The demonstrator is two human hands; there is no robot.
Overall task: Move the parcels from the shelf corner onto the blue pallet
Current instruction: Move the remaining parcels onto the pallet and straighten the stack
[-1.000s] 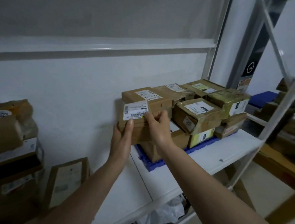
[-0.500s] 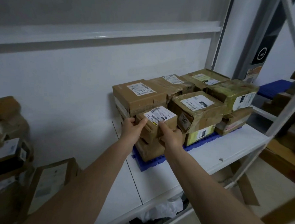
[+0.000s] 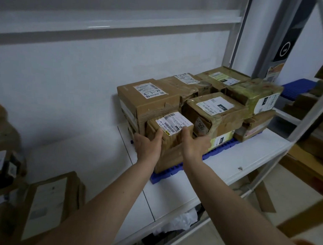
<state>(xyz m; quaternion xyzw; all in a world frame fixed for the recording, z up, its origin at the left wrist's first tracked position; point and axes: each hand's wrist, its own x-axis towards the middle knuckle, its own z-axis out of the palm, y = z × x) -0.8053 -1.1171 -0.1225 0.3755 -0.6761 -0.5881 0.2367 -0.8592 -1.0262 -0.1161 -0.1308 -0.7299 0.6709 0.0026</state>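
A small brown parcel (image 3: 172,122) with a white barcode label sits on a lower box (image 3: 171,158) at the front left of the blue pallet (image 3: 173,175). My left hand (image 3: 148,146) is at its lower left with the thumb touching its front. My right hand (image 3: 195,145) is at its lower right, thumb on the front and fingers spread toward the neighbouring box. Neither hand wraps round the parcel. Several other taped parcels fill the pallet, among them a large one (image 3: 148,99) marked 4-3-24.
The pallet lies on a white shelf board (image 3: 238,155) against the wall. More parcels (image 3: 48,200) are piled at the left shelf corner, blurred. A slanted metal upright (image 3: 305,117) stands at the right, and a white bag (image 3: 178,223) lies below the shelf.
Both hands carried the small parcel from in front of the large box down onto the lower front box. The grip has loosened and only the thumbs touch it now.
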